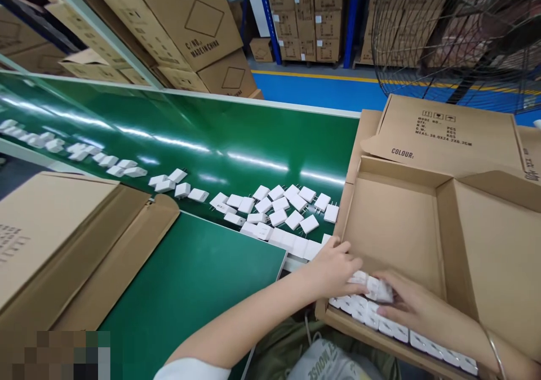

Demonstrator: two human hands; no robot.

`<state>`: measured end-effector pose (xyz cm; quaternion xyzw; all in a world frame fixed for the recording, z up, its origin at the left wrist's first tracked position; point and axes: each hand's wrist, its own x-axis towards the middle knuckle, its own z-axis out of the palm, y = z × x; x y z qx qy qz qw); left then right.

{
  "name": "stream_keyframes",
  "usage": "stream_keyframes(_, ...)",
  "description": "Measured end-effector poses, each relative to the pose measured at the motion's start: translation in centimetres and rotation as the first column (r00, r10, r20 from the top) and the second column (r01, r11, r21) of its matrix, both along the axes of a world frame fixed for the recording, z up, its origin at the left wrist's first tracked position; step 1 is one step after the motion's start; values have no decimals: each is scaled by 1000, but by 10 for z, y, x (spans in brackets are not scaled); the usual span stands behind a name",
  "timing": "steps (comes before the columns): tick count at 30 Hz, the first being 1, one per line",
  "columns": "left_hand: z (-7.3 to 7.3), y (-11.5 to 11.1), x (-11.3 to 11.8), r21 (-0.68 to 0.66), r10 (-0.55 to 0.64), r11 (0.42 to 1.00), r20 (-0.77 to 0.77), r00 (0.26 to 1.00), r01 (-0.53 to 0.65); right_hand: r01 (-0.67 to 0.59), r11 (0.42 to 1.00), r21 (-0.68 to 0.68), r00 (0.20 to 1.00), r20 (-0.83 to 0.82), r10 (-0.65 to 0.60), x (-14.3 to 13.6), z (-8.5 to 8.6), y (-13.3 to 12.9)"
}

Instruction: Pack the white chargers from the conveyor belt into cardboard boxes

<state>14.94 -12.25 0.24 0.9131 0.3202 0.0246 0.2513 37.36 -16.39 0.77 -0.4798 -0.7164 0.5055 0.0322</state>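
Fingers of left hand and right hand pinch plugs (packing, maybe) by the box's near edge; lining up needs care.

White plugs (blocky, pronged) rowed along near wall inside open cardboard box; more scattered outside.

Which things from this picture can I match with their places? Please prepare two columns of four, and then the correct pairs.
1. Loose white plugs
2. Open carton
3. Bangle
4. Wire fan

A. At the view's upper right
B. Around the wrist of the right hand
C. Scattered on the green belt
D. Beneath both hands

Pairs: 1-C, 2-D, 3-B, 4-A
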Motion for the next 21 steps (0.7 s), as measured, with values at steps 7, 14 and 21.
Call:
stream_keyframes(7,11,7,-18,157,92,981,127,988,-111,-91,983,159,983,173,63,-5,12,25)
stream_keyframes(14,-10,38,-76,377,667,731,-225,710,-568,-476,612,631,847,516,125,-102,20,129)
stream_keyframes(21,-40,44,-70,336,678,731,-262,686,-594,-617,483,621,754,643,137,-156,-14,161)
